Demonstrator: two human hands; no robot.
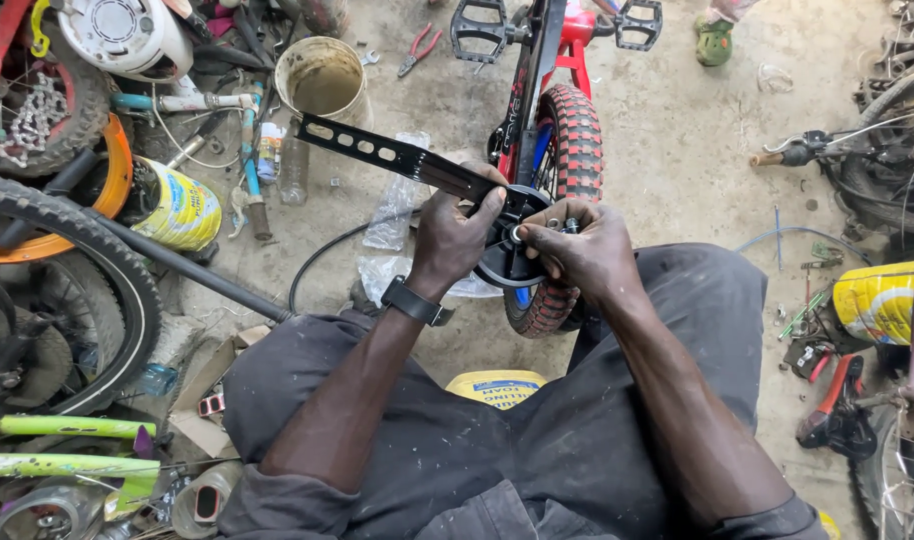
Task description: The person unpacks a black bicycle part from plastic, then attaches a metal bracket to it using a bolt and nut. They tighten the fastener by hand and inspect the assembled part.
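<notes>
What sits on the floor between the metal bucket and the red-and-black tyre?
In the head view, between the metal bucket and the red-and-black tyre runs the slotted black chain guard held by the left hand, above clear plastic wrap.

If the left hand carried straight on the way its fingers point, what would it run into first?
The left hand points up and right, already gripping the black chain guard. Just beyond its fingers stands the small bike's red-and-black knobby tyre, probably first, though depth is hard to judge.

Black slotted chain guard (397,157), seemingly held level.
</notes>
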